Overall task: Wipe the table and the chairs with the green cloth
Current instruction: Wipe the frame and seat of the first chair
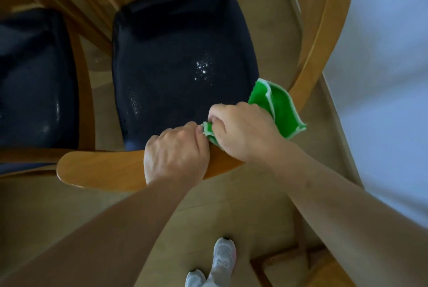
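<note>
At the centre of the view, seen from above, two bare hands meet on the curved wooden top rail (97,167) of a chair whose dark, glossy padded seat (180,66) fills the space just beyond them. The left hand (176,152) lies over the rail with its fingers curled down the far edge, gripping the wood; the fingertips themselves are hidden behind the rail. The right hand (240,129) is closed around the green cloth (278,106), which is bunched in the fist and pressed against the rail just beside the left hand (a small green fold peeks out between the two thumbs). The rest of the cloth, green with a pale edging, fans out loosely past the back of the right hand, over the seat's near right corner. How much of the cloth touches the wood under the fist cannot be made out. A patch of bright specks glints on the seat. To the left, a second chair seat (34,78), also dark, is cut off by the frame edge, and more wooden chair backs crowd the top left. A curved wooden edge (324,43) sweeps down the right side, with a blurred pale surface beyond it. Below, two light sneakers (222,261) stand on the tan floor (69,205), partly cropped.
</note>
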Available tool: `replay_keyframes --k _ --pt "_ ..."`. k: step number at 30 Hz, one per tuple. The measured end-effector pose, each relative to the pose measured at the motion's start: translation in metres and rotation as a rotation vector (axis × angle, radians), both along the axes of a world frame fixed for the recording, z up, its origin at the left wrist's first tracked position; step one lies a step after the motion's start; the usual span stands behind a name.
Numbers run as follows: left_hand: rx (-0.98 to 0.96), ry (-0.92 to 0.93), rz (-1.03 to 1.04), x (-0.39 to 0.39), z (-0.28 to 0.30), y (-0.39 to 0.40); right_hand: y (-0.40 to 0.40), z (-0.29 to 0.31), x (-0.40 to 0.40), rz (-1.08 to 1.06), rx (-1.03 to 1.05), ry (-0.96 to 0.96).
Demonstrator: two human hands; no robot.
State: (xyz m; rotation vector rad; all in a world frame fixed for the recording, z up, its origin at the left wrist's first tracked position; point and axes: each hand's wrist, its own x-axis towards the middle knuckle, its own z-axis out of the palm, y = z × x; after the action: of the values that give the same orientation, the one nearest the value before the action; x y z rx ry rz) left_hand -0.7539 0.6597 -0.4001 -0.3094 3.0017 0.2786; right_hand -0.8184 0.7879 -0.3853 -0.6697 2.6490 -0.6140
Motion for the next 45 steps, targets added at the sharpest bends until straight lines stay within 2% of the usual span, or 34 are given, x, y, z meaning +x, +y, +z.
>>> replay_keyframes --k 3,6,10,16,18,20,23,26,28,35,38,39,42,45 --pt "-0.001 0.013 0.003 0.0 0.001 -0.001 0.03 -0.004 -0.026 0.057 0.08 -0.009" --pt "-0.003 0.022 0.008 -0.001 0.001 0.001 0.061 -0.012 -0.054 0.022 0.206 0.135" --pt "-0.028 0.005 0.009 0.0 0.0 0.001 0.049 -0.015 -0.048 0.016 0.338 0.176" --pt "-0.028 -0.066 0.004 -0.002 0.003 0.0 -0.001 -0.01 0.006 0.023 0.13 0.125" --pt "-0.02 -0.066 0.013 -0.002 0.004 0.002 0.007 -0.007 0.006 0.099 0.051 0.112" --pt "-0.012 -0.056 0.016 -0.002 0.004 0.001 0.029 -0.01 -0.015 0.13 0.081 0.097" --pt "-0.003 -0.041 0.006 -0.001 0.003 -0.001 0.06 -0.017 -0.053 0.048 0.248 0.195" --pt "-0.011 -0.045 -0.001 -0.002 0.003 0.0 0.059 -0.019 -0.052 -0.052 0.326 0.256" --pt "-0.003 -0.054 -0.001 -0.002 0.004 0.0 0.043 -0.019 -0.03 -0.093 0.298 0.259" --pt "-0.006 -0.062 -0.002 -0.003 0.005 0.001 -0.003 -0.019 0.058 -0.239 -0.006 0.255" --pt "-0.015 -0.022 -0.006 -0.002 0.002 0.0 0.017 -0.021 0.043 -0.136 0.008 0.232" --pt "-0.018 -0.007 -0.009 -0.002 0.001 0.0 0.028 -0.023 0.03 -0.159 0.042 0.213" --pt "-0.032 0.032 -0.006 -0.002 0.001 0.001 0.064 -0.029 -0.019 -0.388 0.13 0.139" --pt "-0.015 0.009 -0.001 -0.001 0.0 0.001 0.072 -0.028 -0.039 -0.52 0.1 0.103"
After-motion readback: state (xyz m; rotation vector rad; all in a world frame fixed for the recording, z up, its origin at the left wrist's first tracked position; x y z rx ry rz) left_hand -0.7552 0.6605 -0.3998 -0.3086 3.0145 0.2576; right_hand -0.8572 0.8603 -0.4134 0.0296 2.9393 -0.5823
